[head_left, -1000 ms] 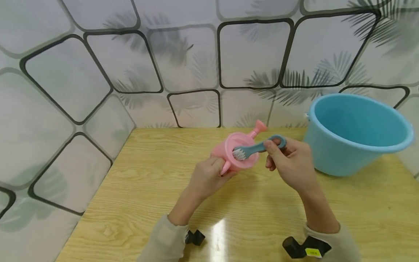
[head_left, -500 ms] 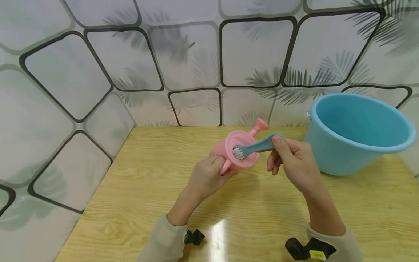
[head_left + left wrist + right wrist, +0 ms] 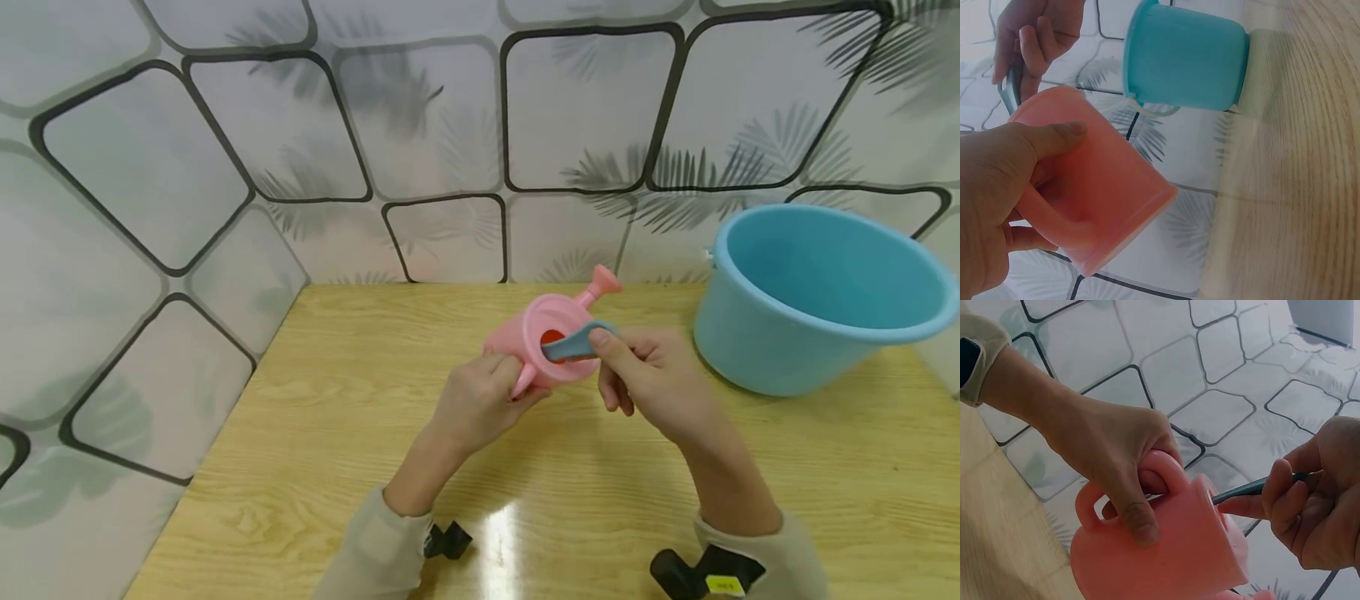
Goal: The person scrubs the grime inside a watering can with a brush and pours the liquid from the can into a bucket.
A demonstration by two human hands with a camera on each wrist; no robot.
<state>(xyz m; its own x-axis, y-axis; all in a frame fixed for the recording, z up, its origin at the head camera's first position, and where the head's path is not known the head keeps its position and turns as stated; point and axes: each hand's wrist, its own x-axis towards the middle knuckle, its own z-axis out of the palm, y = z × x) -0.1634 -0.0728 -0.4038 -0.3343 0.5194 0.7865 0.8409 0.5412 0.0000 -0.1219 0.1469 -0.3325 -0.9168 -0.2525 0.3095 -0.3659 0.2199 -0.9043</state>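
My left hand grips the handle of a small pink watering can above the table, its mouth tipped up and to the right. My right hand pinches a blue-grey brush at its looped end. The brush's head is down inside the can, so its bristles are hidden. Beside the handle a bright red patch shows within the can. In the left wrist view, the left thumb lies along the can's wall. From the right wrist, the brush shaft enters the can's opening.
A large light-blue bucket stands at the back right of the wooden table, close to the right hand. Patterned wall covering rises behind the table and along its left side.
The brush has gone deeper into the watering can, taking its white bristles out of sight. The right hand has moved slightly down and left with it; the left hand holds almost still.
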